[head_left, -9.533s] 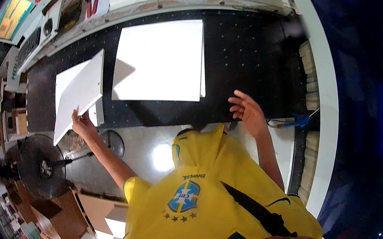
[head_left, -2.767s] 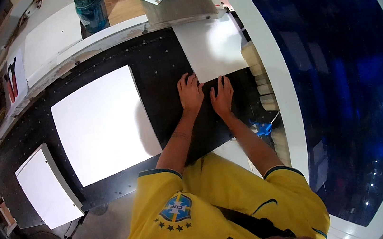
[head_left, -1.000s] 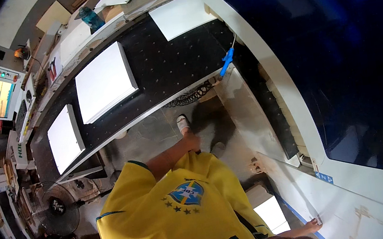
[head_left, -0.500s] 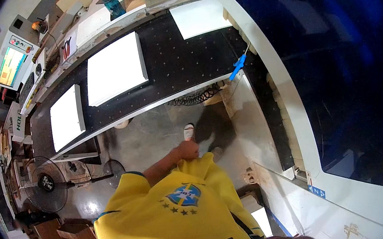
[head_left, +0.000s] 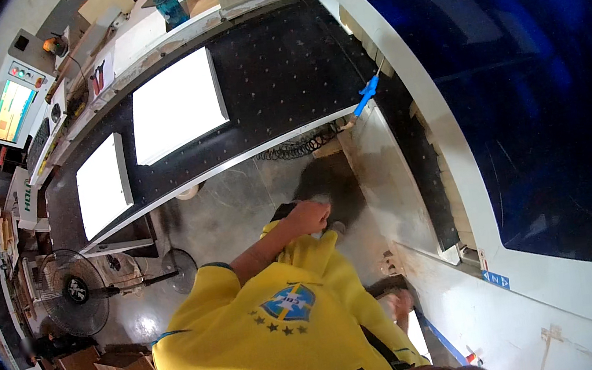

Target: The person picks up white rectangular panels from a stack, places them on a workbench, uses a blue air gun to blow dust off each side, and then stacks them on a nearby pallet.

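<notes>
Bearing panels (head_left: pixel 176 107), black table (head_left: pixel 281 61) overhangs floor (head_left: pixel 235 200).

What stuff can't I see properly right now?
All in the head view:
- Right hand: blurred, so I can't tell its fingers apart or whether it grips anything.
- White piece beside it: partly hidden by that hand and the yellow shirt.
- Left hand: fingertips curled out of sight.
- Screen: details too small.
</notes>
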